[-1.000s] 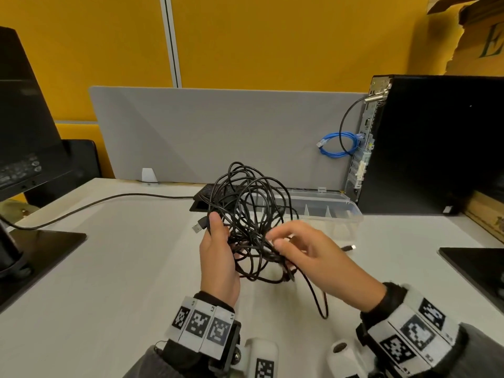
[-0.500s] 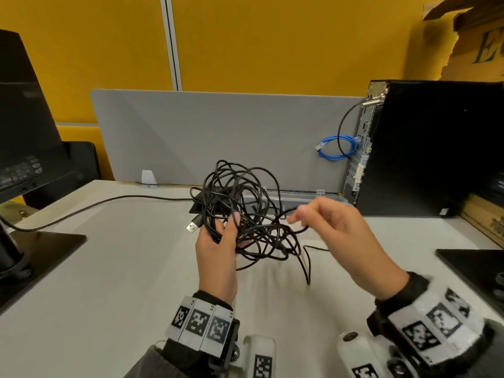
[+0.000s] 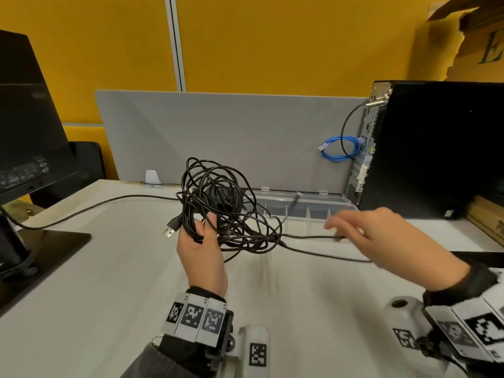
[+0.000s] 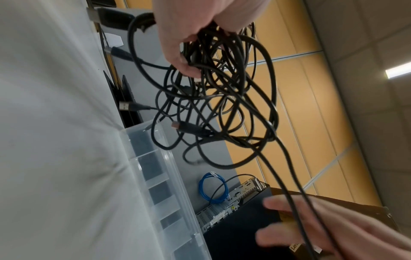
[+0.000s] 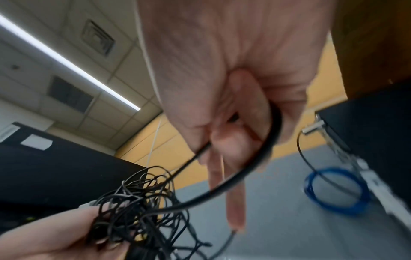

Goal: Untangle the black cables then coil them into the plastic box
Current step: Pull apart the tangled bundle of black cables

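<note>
Left hand clenches cable tangle | right hand pinches one strand taut — risk: hard pull cinches knots — USB plug may snag

Tangled cables black, USB plug silver-tipped. Plastic box clear, behind the tangle. Ethernet cable blue. Desk divider grey; wall yellow. Wristbands black-and-white checked.
</note>
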